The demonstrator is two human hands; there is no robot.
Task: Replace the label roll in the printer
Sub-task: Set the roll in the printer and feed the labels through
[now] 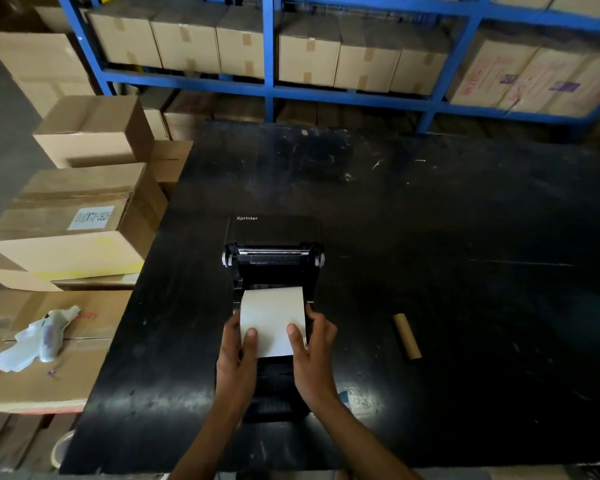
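Observation:
A black label printer (273, 261) stands open on the black table (430, 220), its lid tipped back toward the shelves. A white label roll (272, 315) sits over the printer's open bay, with its loose end pulled toward me. My left hand (238, 355) grips the paper's left edge, thumb on top. My right hand (314, 351) grips the right edge the same way. A bare brown cardboard core (407, 336) lies on the table to the right of the printer.
Stacked cardboard boxes (80, 216) crowd the table's left side, one with crumpled white plastic (37, 341) on it. A blue shelf rack (269, 88) full of boxes runs behind the table. A tape roll (61, 448) shows at the lower left.

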